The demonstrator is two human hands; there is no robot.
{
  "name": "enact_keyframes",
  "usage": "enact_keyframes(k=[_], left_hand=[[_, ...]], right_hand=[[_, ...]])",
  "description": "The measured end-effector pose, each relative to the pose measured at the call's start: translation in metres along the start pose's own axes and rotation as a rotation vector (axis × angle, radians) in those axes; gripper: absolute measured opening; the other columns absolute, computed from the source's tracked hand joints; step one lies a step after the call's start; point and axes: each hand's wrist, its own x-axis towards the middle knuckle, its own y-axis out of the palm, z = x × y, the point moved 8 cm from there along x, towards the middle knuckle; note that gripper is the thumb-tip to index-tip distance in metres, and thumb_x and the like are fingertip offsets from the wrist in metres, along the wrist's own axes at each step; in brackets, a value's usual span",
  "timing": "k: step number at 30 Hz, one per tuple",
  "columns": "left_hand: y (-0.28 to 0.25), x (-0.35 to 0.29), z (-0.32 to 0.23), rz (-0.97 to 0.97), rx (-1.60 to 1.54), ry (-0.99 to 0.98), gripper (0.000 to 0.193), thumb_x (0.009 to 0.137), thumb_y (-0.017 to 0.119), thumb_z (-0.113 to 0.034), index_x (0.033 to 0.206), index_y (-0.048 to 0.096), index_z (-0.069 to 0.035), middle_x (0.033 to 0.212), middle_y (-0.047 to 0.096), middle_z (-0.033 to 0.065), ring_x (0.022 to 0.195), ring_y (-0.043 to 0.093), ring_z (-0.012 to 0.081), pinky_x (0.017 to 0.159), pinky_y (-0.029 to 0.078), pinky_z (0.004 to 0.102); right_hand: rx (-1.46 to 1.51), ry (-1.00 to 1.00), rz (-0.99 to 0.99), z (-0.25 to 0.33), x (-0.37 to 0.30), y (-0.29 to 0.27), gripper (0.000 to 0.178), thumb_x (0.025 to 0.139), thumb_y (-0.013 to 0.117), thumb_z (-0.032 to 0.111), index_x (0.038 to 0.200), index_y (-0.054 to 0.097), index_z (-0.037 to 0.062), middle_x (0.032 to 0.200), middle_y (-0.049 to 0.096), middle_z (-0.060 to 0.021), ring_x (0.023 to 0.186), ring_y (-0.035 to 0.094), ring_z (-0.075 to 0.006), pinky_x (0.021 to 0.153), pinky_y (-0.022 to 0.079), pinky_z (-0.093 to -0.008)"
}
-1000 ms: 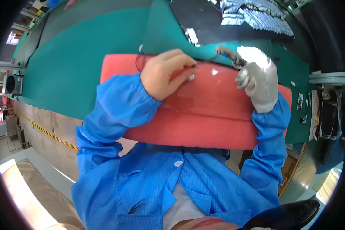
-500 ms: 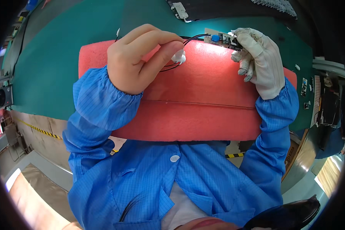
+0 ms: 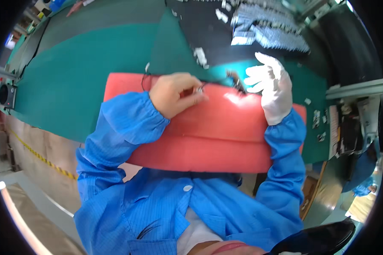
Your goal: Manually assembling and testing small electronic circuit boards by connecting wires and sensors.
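My left hand [image 3: 176,94], bare, rests over the left part of a red foam pad [image 3: 200,151]. Its thumb and fingertips pinch together on black wires [image 3: 217,81], with a small pale piece showing between them. The wires run right to a small circuit board [image 3: 236,81], blurred, at the pad's far edge. Just right of the board, my right hand [image 3: 271,87] in a white glove is open, its fingers spread and nothing in its grasp. Whether its fingertips touch the board is hard to see.
The pad lies on a green table mat [image 3: 89,68]. Beyond it, a black sheet [image 3: 208,32] carries stacked silvery parts [image 3: 268,27] and a white piece [image 3: 200,57]. Small boards [image 3: 316,119] lie at the right, near a metal rail [image 3: 355,88]. A black box-shaped device [image 3: 7,95] stands far left.
My right hand has let go of the circuit board and opened. The board now sits lower, at the pad's far edge. My view has shifted, showing more of the far table.
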Motion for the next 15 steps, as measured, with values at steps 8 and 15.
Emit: enact_keyframes(k=[8,15], left_hand=[[-0.002,-0.001,-0.007,-0.024,-0.2,-0.005,0.012,0.08,0.068,-0.009,0.08,0.063,0.002,0.064,0.061,0.0056,0.059,0.058,0.0115,0.054,0.045,0.0244],[-0.089,0.018,0.11,-0.756,-0.74,-0.307,0.024,0.089,0.057,-0.028,0.089,0.062,-0.004,0.067,0.058,0.0044,0.059,0.055,0.0116,0.053,0.043,0.0245]], right_hand=[[-1.236,-0.71,0.045,0.017,0.07,0.01,0.039,0.072,0.071,0.018,0.11,0.062,0.0117,0.122,0.056,-0.0065,0.118,0.047,-0.0274,0.101,0.037,-0.0372],[-1.14,-0.735,0.209,0.015,0.088,0.026,0.03,0.074,0.07,0.028,0.1,0.065,0.0131,0.107,0.063,-0.0047,0.108,0.053,-0.028,0.092,0.043,-0.0382]])
